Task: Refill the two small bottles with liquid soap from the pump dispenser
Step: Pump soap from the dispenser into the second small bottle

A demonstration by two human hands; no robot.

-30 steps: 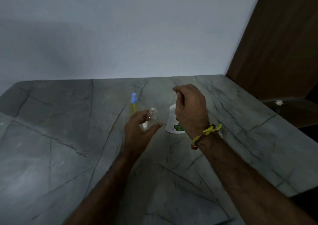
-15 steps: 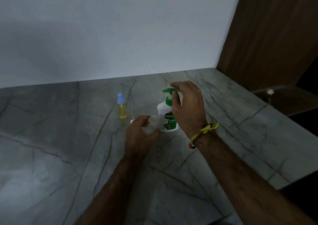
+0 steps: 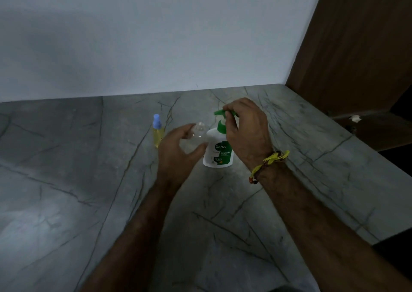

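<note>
A clear small bottle (image 3: 196, 139) — contents not discernible — is gripped by the left hand (image 3: 178, 151) just beside the white pump dispenser (image 3: 219, 151). Its green pump head (image 3: 223, 112) is pinched by the right hand (image 3: 247, 131). Yellow liquid is held in a blue-capped bottle (image 3: 157, 133) — upright on the grey counter (image 3: 66, 180).

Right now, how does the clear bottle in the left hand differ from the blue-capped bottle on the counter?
The clear bottle looks empty and uncapped; the blue-capped bottle holds yellow liquid and is closed. The clear bottle is held by the left hand beside the Dettol pump dispenser; the blue-capped bottle stands alone, upright, on the counter. Both are small next to the dispenser.
</note>
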